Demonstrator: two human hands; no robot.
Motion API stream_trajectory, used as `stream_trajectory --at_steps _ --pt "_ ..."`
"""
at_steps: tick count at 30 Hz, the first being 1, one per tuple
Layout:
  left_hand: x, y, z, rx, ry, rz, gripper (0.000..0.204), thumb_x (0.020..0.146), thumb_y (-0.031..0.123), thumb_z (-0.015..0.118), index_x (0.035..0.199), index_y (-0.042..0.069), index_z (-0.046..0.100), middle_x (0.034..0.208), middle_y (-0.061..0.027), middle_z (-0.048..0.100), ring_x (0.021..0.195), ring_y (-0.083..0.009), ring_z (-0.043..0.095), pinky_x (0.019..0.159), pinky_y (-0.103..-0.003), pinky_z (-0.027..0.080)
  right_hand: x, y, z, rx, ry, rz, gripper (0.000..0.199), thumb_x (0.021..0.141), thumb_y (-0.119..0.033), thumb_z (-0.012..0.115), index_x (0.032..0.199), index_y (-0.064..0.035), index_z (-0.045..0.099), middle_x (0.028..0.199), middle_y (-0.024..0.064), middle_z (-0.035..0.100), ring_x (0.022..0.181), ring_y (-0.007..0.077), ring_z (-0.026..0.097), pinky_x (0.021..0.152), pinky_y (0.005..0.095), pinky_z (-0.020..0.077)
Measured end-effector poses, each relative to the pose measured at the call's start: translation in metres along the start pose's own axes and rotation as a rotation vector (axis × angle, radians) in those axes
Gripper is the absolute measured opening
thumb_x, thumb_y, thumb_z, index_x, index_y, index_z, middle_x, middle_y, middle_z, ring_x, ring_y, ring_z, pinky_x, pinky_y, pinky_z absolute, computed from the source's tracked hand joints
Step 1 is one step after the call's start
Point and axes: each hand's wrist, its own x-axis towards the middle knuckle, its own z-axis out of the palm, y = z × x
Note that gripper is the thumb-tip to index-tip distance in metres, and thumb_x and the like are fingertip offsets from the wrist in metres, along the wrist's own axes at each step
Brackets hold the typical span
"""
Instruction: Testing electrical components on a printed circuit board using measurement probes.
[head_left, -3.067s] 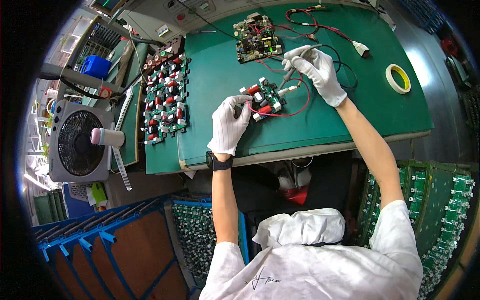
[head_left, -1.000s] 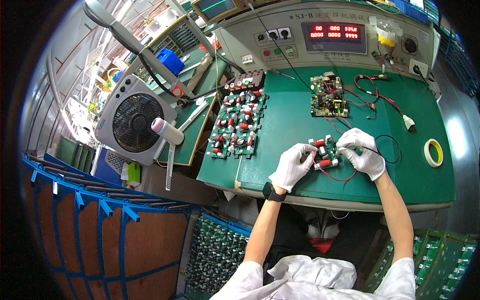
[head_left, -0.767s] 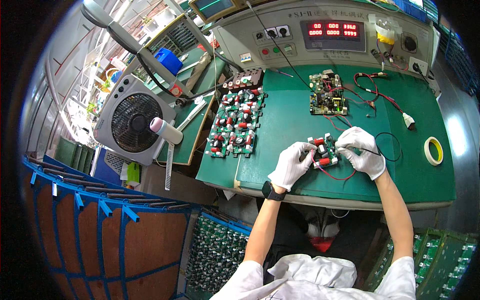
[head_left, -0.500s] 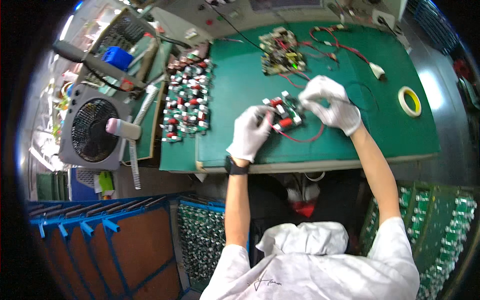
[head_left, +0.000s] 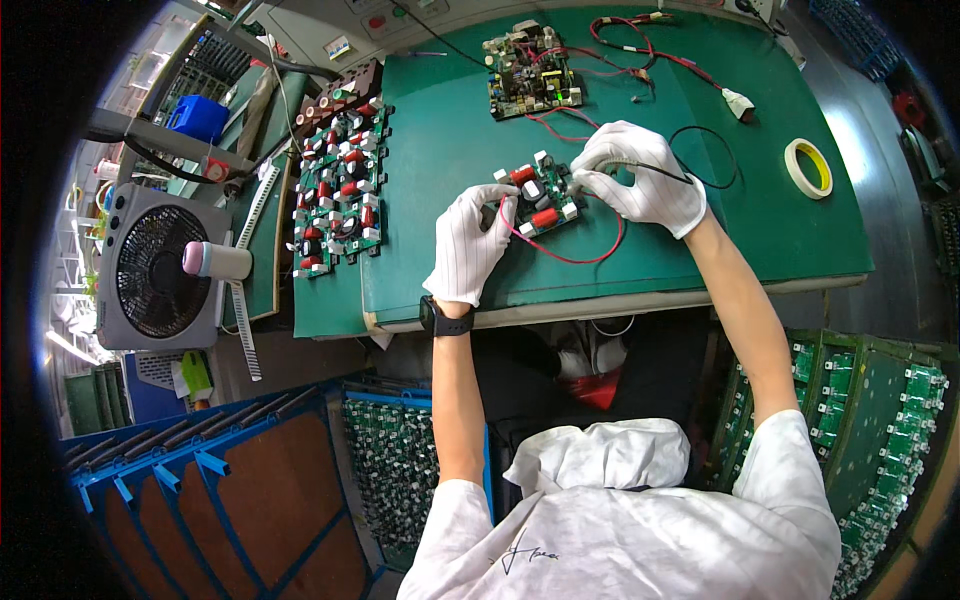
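Centrally, left hand (head_left: 470, 245) grips green circuit board (head_left: 535, 200) edge, right hand (head_left: 640, 178) pinches black probe (head_left: 612, 165) w/ yellow tape roll (head_left: 808, 167) nearby.

Electronics assembly workshop: green bench mat (head_left: 440, 150), racked circuit boards (head_left: 335, 190).

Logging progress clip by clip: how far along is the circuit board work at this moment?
Done: cannot tell; nothing marks any board as finished. In hand: the left hand steadies a small circuit board on the green mat, while the right hand holds a black-wired probe at its edge. Left: apparently the row of similar boards lying to the left.
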Motion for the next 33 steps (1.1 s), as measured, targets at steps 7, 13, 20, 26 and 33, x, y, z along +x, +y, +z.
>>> stream_trajectory --at_steps 7,13,20,26,33 --pt "0.001 -0.001 0.006 -0.166 0.015 -0.102 0.013 0.1 0.005 0.074 0.111 0.001 0.077 0.096 -0.0096 0.078 0.082 -0.0136 0.071 0.078 -0.029 0.057 -0.004 0.001 0.0 0.005 0.004 0.071 0.008 0.086 -0.009 0.081 0.091 -0.0046 0.076 0.085 0.0092 0.077 0.08 0.0287 0.073 0.08 0.0389 0.0567" --pt "0.001 0.004 0.001 -0.071 0.081 0.101 0.012 0.095 0.006 0.077 0.107 0.005 0.077 0.097 -0.0146 0.077 0.081 -0.0277 0.075 0.075 -0.036 0.058 0.007 -0.01 -0.002 0.0 -0.017 0.053 0.008 0.087 -0.007 0.077 0.084 -0.0044 0.07 0.083 0.0118 0.074 0.081 0.0329 0.071 0.08 0.042 0.0547" --pt "-0.003 0.0 0.003 -0.105 0.007 -0.026 0.015 0.097 0.008 0.076 0.112 0.004 0.075 0.1 -0.0147 0.076 0.081 -0.0235 0.072 0.076 -0.033 0.058 0.007 -0.013 -0.002 0.012 -0.004 0.114 0.007 0.084 -0.005 0.077 0.084 -0.0057 0.07 0.08 0.0099 0.073 0.079 0.0317 0.07 0.077 0.0417 0.0539" --pt "-0.003 -0.001 0.004 -0.078 0.067 0.082 0.017 0.097 0.009 0.076 0.114 0.006 0.075 0.098 -0.0131 0.076 0.072 -0.0198 0.066 0.071 -0.032 0.055 0.006 -0.013 -0.003 0.017 0.004 0.101 0.008 0.084 -0.007 0.078 0.084 -0.0061 0.07 0.081 0.0099 0.074 0.078 0.0314 0.07 0.076 0.0415 0.0539" --pt "-0.004 -0.002 0.004 -0.068 0.058 0.084 0.017 0.096 0.008 0.077 0.113 0.006 0.075 0.099 -0.0124 0.077 0.073 -0.0182 0.068 0.071 -0.031 0.056 0.008 -0.013 -0.004 0.005 -0.009 0.089 0.007 0.083 -0.007 0.077 0.085 -0.0069 0.07 0.081 0.0091 0.075 0.078 0.0318 0.071 0.077 0.0416 0.054"
